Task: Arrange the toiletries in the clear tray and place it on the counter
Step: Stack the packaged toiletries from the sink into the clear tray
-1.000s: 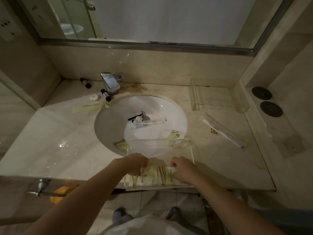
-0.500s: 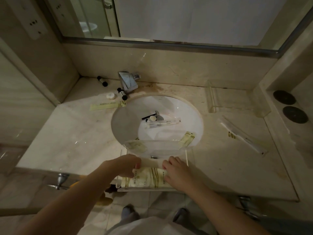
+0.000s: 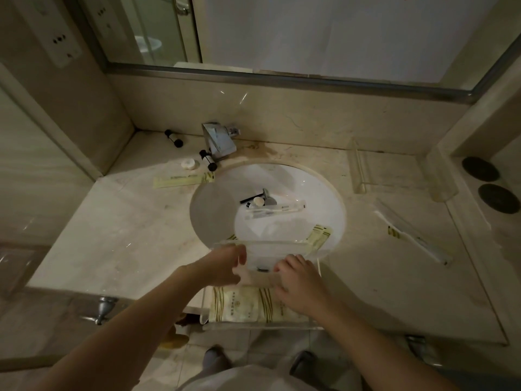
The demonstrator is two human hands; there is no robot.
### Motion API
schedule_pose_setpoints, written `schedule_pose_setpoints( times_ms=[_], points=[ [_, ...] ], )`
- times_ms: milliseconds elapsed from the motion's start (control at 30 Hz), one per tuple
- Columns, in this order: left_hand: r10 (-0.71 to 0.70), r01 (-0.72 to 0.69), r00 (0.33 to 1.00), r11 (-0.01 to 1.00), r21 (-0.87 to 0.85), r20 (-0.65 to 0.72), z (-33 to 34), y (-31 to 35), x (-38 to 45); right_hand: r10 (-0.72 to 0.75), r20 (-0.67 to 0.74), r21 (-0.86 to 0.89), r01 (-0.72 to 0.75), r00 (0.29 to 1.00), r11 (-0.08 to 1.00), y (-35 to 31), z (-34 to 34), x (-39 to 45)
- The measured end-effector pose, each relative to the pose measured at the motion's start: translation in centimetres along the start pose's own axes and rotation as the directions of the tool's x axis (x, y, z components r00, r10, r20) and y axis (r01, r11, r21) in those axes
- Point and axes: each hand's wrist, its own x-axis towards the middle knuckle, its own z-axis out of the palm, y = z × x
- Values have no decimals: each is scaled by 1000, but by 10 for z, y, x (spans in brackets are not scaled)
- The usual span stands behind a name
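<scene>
Both hands (image 3: pixel 222 268) (image 3: pixel 300 286) moved up over one tray (image 3: pixel 262 325), two packets (image 3: pixel 245 304).

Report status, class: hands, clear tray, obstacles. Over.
Left hand and right hand both on packets inside the clear tray. Tray overhangs the counter's front edge, striped packet in it. Toothbrush packet lies in the sink.

Both hands over clear tray (image 3: pixel 262 326), striped packets (image 3: pixel 242 306) inside, sink (image 3: pixel 214 204) behind

A hotel-type bathroom is indicated by a marble counter (image 3: pixel 118 244), inset basin (image 3: pixel 315 193), faucet (image 3: pixel 218 139), wall mirror (image 3: pixel 310 35) and packaged toiletries (image 3: pixel 183 180).
</scene>
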Motion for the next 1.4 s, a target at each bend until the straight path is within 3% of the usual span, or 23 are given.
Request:
schedule_pose_setpoints(
  times_ms=[100, 200, 433, 567, 733, 900, 1000, 1067, 1267, 1400],
  points=[
    [-95, 65, 977, 986, -155, -193, -21, 0, 14, 101, -126, 142, -83, 987, 986, 1, -14, 16],
    [-237, 156, 934, 944, -291, -269, -38, -3, 29, 179, -172, 214, -140, 969, 967, 7, -29, 36],
    [-457, 324, 865, 824, -465, -207, -44, -25, 77, 382, -148, 325, -320, 912, 890, 44, -42, 90],
    [-532, 421, 840, 762, -491, -105, -37, -42, 106, 471, -56, 237, -446, 881, 863, 82, -39, 117],
    [-580, 527, 815, 729, -436, 15, -11, -65, 134, 474, 65, 11, -476, 878, 879, 124, -16, 134],
    [-481, 491, 871, 862, -128, 103, 18, -79, 153, 416, 202, -363, -327, 887, 873, 142, 0, 141],
    [-418, 416, 898, 908, 47, 137, 24, -79, 159, 380, 243, -496, -222, 892, 839, 143, 10, 143],
    [-403, 390, 900, 915, 102, 168, 24, -77, 159, 386, 249, -520, -214, 888, 827, 140, 14, 146],
    [-452, 459, 856, 888, 35, 251, 20, -78, 159, 435, 293, -467, -269, 852, 842, 136, 15, 152],
    [-448, 463, 847, 886, 18, 286, 14, -78, 155, 396, 262, -469, -242, 880, 849, 142, 13, 146]
  ],
)
